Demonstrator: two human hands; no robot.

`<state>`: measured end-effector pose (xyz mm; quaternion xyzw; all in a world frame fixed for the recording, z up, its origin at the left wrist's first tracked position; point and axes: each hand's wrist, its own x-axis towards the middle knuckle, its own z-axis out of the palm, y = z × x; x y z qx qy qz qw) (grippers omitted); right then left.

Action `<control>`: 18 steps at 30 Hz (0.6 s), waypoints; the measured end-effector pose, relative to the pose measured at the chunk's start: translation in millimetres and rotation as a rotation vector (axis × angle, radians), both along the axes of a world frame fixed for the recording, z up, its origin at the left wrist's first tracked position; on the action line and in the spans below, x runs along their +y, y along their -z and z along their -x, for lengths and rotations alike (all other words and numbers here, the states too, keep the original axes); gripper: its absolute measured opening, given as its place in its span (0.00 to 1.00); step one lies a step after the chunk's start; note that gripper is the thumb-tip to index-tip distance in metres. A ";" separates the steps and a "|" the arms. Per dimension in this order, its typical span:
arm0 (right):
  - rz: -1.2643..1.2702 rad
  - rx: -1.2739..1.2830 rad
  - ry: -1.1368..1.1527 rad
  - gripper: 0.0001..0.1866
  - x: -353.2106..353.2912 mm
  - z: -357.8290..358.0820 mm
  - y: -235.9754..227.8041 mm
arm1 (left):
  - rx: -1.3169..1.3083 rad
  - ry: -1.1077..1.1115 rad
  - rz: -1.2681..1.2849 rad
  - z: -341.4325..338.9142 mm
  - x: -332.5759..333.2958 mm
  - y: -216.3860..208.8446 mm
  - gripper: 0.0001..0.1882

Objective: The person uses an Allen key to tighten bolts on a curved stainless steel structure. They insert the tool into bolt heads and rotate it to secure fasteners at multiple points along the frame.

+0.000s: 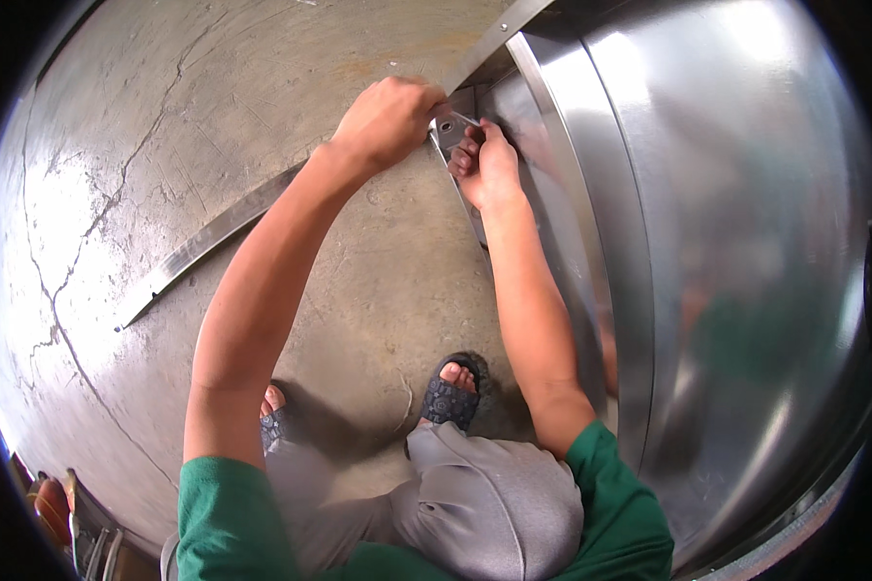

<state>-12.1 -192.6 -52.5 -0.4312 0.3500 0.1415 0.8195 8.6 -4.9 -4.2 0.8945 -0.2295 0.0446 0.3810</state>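
My left hand (389, 121) is closed at the upper middle, its fingers curled at the corner of the metal frame. Blur and the back of the hand hide what it grips. Just to its right, my right hand (491, 163) pinches the end of a thin metal rod (465, 119) between thumb and forefinger, its other fingers curled in. The rod slants from beside my left hand to my right fingertips. Under it is a small metal bracket (448, 127) with a round hole, at the end of a narrow metal rail that runs down behind my right wrist.
A large shiny sheet-metal cabinet body (746, 242) with a raised edge fills the right side. A long metal strip (199, 242) lies on the cracked concrete floor (97, 145), partly behind my left forearm. Tools (87, 533) sit at the lower left. My sandalled feet (452, 392) are below.
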 end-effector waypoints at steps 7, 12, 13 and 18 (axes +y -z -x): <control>-0.014 0.043 -0.001 0.16 -1.0 -4.5 13.8 | -0.010 0.051 -0.083 -9.0 -5.6 -6.4 0.07; -0.008 0.078 0.054 0.15 5.0 -13.5 11.2 | -0.015 -0.018 -0.085 -11.8 -6.0 3.5 0.08; 0.000 0.085 0.074 0.15 6.8 -15.0 9.7 | -0.054 -0.020 -0.075 -10.8 -5.8 8.1 0.09; 0.247 0.098 0.070 0.14 17.9 -15.0 7.7 | -0.018 -0.117 -0.061 22.7 6.8 39.6 0.11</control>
